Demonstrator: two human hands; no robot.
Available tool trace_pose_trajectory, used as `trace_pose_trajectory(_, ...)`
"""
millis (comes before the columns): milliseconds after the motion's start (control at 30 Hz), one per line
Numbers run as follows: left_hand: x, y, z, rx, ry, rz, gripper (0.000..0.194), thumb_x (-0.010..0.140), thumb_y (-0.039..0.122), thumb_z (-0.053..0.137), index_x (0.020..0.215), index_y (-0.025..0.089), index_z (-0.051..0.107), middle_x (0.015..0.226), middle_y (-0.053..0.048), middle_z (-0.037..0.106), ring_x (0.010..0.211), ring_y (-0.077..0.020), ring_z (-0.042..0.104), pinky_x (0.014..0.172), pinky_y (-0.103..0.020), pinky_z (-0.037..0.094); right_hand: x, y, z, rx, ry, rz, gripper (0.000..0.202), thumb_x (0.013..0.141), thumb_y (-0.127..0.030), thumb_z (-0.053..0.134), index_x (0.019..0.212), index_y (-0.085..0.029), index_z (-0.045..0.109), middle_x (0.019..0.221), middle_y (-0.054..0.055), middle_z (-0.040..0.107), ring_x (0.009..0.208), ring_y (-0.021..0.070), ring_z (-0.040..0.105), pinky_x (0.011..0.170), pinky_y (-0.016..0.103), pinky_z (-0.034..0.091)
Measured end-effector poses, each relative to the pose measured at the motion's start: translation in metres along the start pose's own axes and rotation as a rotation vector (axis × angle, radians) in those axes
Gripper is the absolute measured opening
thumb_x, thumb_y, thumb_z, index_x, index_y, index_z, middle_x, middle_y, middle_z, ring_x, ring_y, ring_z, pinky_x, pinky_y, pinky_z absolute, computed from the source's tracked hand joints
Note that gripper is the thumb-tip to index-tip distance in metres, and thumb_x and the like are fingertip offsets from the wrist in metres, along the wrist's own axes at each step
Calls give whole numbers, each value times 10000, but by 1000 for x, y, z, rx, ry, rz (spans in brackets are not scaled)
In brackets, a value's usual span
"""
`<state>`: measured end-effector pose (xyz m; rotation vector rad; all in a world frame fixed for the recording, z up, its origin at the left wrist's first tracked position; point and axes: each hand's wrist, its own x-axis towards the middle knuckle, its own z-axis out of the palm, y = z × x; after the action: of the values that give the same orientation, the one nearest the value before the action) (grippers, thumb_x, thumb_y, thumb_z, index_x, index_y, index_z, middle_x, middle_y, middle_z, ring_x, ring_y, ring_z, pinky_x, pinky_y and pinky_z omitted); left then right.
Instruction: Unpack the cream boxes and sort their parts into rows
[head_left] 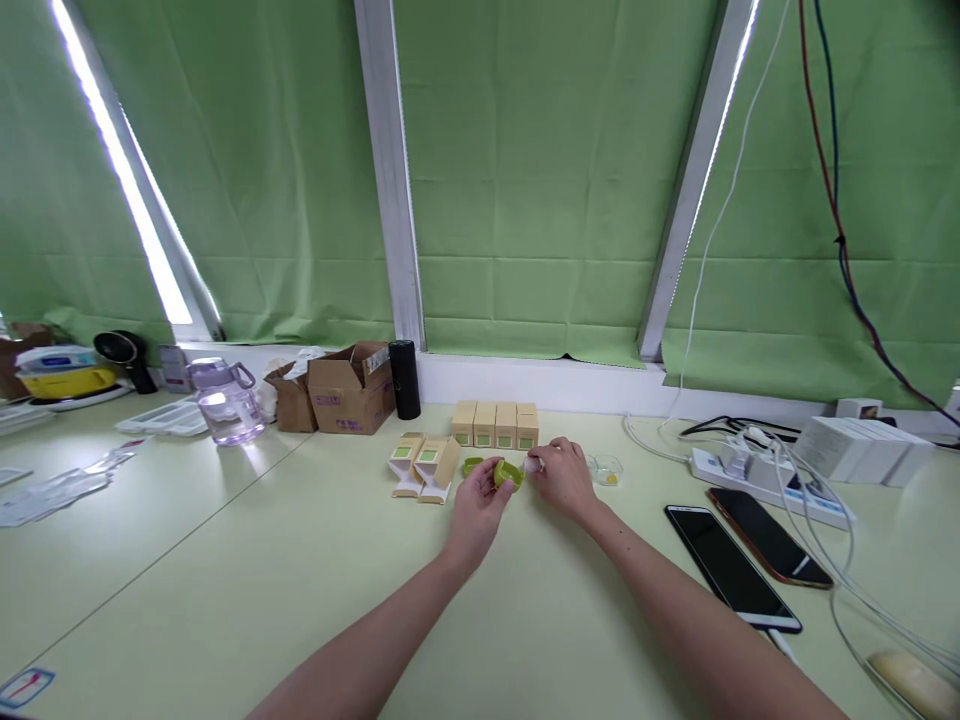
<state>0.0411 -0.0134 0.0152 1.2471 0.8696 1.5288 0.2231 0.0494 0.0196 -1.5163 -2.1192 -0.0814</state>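
Pale tabletop [300, 600]; green cup [509, 476] between left hand's [478, 508] fingertips.

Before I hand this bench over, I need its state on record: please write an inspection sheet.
Surface: pale tabletop, seam at left.
Job's things: green round piece, small white piece, closed small boxes in a row, two opened boxes.
Clutter: two phones at right; bottle and cartons at left.
Grippers: left hand, fingers on the green piece; right hand, fingers on the white piece.
Cables: white cables tangled around the power strip.
Surroundings: green blinds behind; bystanders: nothing seen.
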Motion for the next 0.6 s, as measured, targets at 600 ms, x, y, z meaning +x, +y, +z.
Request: trace_pose_trajectory(600,0,-2,1,-12,-3,-2,575,746,440,869,1189,162,631,1185,-144,718,1127,-270,684,1039,-421,521,-5,23,-14,-140,-130,-3,344,768,-189,715,1112,-204,718,1062,87,771,1130,265,588,1008,374,268)
